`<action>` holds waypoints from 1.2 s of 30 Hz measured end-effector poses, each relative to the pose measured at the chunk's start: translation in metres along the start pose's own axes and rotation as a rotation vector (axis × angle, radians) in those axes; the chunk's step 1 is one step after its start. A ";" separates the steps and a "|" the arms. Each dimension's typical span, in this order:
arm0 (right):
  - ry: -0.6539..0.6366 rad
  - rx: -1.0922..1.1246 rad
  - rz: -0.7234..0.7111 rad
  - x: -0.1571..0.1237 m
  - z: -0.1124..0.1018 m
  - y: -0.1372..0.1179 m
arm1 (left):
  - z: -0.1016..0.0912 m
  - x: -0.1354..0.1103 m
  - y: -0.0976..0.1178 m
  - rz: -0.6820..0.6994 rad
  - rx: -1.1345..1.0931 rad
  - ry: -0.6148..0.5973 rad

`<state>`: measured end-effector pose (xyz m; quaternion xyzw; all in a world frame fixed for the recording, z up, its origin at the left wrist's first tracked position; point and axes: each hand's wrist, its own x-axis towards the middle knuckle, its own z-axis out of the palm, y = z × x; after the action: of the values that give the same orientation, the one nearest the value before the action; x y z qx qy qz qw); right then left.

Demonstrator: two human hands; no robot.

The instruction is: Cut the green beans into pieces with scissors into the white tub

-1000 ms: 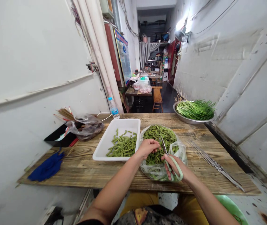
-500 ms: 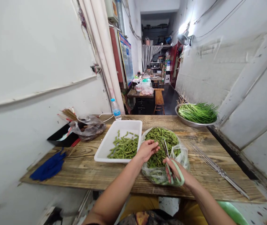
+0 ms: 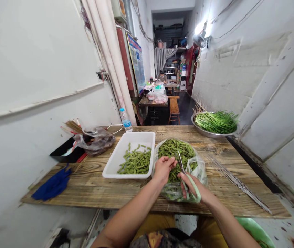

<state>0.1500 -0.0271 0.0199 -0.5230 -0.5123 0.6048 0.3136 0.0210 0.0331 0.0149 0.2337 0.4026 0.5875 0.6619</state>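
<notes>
Two hands meet just right of the white rectangular plastic tray, over the clear plastic bag of green bean pods: the left hand pinches a pod, the right hand grips green-handled scissors. Trimming seems in hand; a snip calls for the pod's tip between the blades, and the thin metal skewers lie clear to the right.

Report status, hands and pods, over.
Left hand on pods in the bag, grip unclear. Right hand holds scissors, blades over the bag. White tray left of bag, metal skewers right.
</notes>
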 end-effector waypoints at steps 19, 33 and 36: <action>-0.052 0.123 0.041 0.011 0.009 0.019 | -0.041 0.012 0.037 0.277 0.644 0.101; -0.113 0.341 0.083 0.003 0.002 0.021 | -0.016 0.069 0.032 0.575 2.075 0.071; -0.112 0.345 0.098 0.001 0.000 0.022 | -0.014 0.068 0.036 0.603 2.020 0.030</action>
<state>0.1532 -0.0319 -0.0010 -0.4513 -0.3914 0.7263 0.3401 -0.0124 0.1037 0.0176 0.7596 0.6385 0.1224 -0.0189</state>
